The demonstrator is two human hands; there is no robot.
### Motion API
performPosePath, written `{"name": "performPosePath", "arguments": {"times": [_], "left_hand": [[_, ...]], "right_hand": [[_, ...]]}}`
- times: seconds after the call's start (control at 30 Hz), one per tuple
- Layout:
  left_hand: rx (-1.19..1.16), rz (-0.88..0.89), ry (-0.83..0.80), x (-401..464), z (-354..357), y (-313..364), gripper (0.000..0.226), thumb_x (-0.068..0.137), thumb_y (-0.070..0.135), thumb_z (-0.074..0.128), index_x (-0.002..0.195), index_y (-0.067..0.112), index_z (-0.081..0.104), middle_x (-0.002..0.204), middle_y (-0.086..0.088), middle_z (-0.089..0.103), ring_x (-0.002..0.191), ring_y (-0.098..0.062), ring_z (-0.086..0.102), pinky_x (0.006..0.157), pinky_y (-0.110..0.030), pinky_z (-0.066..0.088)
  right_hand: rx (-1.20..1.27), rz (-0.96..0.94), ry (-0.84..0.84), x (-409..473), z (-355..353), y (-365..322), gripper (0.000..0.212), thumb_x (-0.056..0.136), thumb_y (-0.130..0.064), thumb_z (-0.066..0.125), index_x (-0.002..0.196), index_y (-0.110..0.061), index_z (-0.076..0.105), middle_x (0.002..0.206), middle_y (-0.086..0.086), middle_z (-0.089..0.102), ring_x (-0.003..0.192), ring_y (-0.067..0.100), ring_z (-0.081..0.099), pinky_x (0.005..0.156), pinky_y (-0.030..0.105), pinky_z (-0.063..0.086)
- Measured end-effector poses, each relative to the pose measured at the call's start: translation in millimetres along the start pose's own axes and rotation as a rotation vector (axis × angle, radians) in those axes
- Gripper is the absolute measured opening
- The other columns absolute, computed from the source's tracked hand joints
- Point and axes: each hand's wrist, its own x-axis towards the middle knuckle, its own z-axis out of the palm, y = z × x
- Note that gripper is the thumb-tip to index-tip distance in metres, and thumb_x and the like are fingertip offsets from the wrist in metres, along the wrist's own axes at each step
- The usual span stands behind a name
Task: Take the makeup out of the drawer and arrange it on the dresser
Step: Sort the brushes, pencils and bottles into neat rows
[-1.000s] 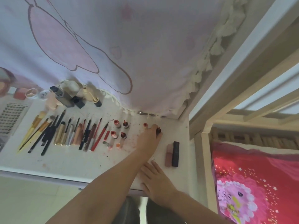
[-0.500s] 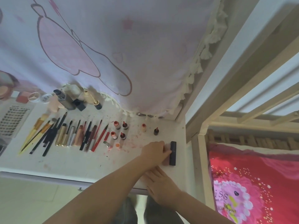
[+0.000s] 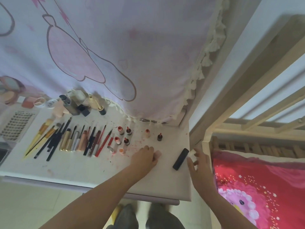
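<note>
Lipstick in a pink tube (image 3: 157, 153) had just left its spot beside the black tube (image 3: 180, 159), gripped now in the left hand (image 3: 145, 157) mid-bench (image 3: 92, 169). Right hand (image 3: 198, 164), fingers spread and holding nothing, had come up beside the black one, probably next for the row.

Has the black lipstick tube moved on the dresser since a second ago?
Yes. The black lipstick tube now lies tilted, apart from the pink tube, nearer the dresser right edge.

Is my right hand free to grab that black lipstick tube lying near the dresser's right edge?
Probably yes. The right hand hovers open just right of the black tube, nothing lies between them, and the left hand is busy with the pink tube.
</note>
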Motion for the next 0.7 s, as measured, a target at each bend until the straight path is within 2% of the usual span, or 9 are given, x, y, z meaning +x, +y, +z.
{"name": "performPosePath", "arguments": {"times": [0.07,0.17,0.3,0.43,0.5,0.6,0.7], "left_hand": [[0.019,0.028,0.008,-4,1,-4,0.027,0.094,0.036,0.046,0.108,0.013,0.048,0.109,-0.005,0.051,0.098,-0.021,0.052,0.075,-0.03,0.044],[0.038,0.046,0.027,-7,4,-8,0.028,0.094,0.036,0.047,0.109,0.012,0.047,0.111,-0.005,0.05,0.102,-0.022,0.05,0.071,-0.029,0.039],[0.02,0.048,0.056,-11,7,-13,0.027,0.094,0.036,0.046,0.107,0.012,0.047,0.11,-0.004,0.05,0.101,-0.022,0.05,0.069,-0.028,0.036],[-0.044,0.058,0.057,-14,4,-18,0.025,0.096,0.038,0.043,0.102,0.014,0.05,0.104,-0.003,0.052,0.091,-0.018,0.049,0.069,-0.027,0.039],[-0.091,0.101,0.054,-17,0,-18,0.026,0.096,0.039,0.042,0.1,0.015,0.051,0.099,-0.001,0.052,0.083,-0.014,0.047,0.067,-0.025,0.037],[-0.153,0.214,0.11,-24,-11,-15,0.026,0.095,0.043,0.043,0.098,0.018,0.05,0.089,0.006,0.045,0.076,-0.01,0.043,0.065,-0.022,0.033],[-0.158,0.309,0.193,-31,-26,-10,0.026,0.095,0.041,0.045,0.098,0.016,0.051,0.089,0.005,0.047,0.077,-0.011,0.043,0.064,-0.022,0.031]], "right_hand": [[-0.048,0.118,-0.156,16,7,-4,0.048,0.094,-0.032,0.053,0.138,-0.027,0.035,0.119,0.001,0.039,0.077,0.014,0.058,0.079,0.034,0.049],[-0.161,0.103,-0.292,26,23,-12,0.047,0.094,-0.03,0.053,0.137,-0.024,0.036,0.131,0.006,0.035,0.086,0.022,0.058,0.082,0.03,0.048],[-0.222,0.013,-0.325,28,38,-18,0.047,0.095,-0.031,0.05,0.14,-0.027,0.035,0.134,0.002,0.032,0.094,0.012,0.047,0.08,0.021,0.039],[-0.248,0.005,-0.366,29,35,-27,0.047,0.096,-0.032,0.048,0.141,-0.026,0.034,0.137,0.004,0.032,0.107,0.02,0.052,0.084,0.024,0.044],[-0.273,-0.012,-0.309,28,29,-36,0.047,0.096,-0.033,0.048,0.141,-0.024,0.036,0.137,0.005,0.035,0.111,0.022,0.051,0.089,0.026,0.043],[-0.238,-0.065,-0.278,25,21,-66,0.04,0.096,-0.042,0.04,0.13,-0.022,0.046,0.124,0.003,0.048,0.107,0.021,0.051,0.087,0.029,0.041],[-0.215,-0.027,-0.46,24,19,-100,0.047,0.091,-0.056,0.024,0.096,-0.019,0.052,0.089,0.002,0.06,0.074,0.016,0.055,0.068,0.029,0.042]]}}
